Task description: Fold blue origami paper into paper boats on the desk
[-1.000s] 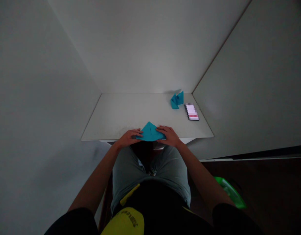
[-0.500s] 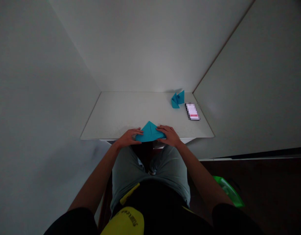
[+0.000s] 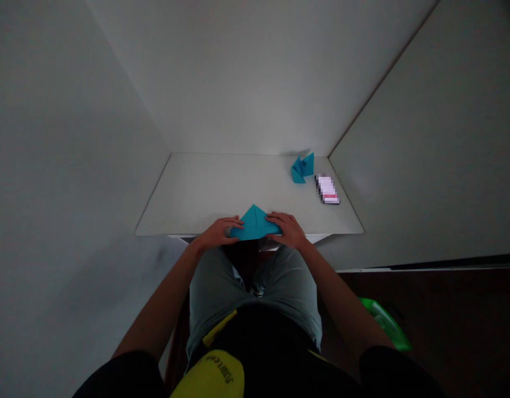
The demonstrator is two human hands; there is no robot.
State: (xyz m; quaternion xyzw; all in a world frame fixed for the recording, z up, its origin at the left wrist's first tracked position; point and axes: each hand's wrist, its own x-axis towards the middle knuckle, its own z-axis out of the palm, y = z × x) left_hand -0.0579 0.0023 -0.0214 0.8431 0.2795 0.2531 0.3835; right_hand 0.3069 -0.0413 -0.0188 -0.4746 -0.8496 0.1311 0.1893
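A folded sheet of blue paper [image 3: 255, 224], triangular at the top with a crease down its middle, lies at the front edge of the white table. My left hand [image 3: 221, 231] grips its left corner, fingers on top and thumb at the lower edge. On the other corner, my right hand [image 3: 287, 229] holds the paper the same way. The paper's lower edge reaches just past the table edge. Farther back on the right stands another folded blue paper piece [image 3: 302, 168] with pointed flaps.
A phone [image 3: 327, 189] with a blurred, lit screen lies near the right end of the white table [image 3: 205, 182]. Walls close in the table at the back and both sides. A green object [image 3: 386, 323] sits on the dark floor at the lower right.
Both hands keep the same hold on the blue paper. Only a very slight shift of the camera view shows.
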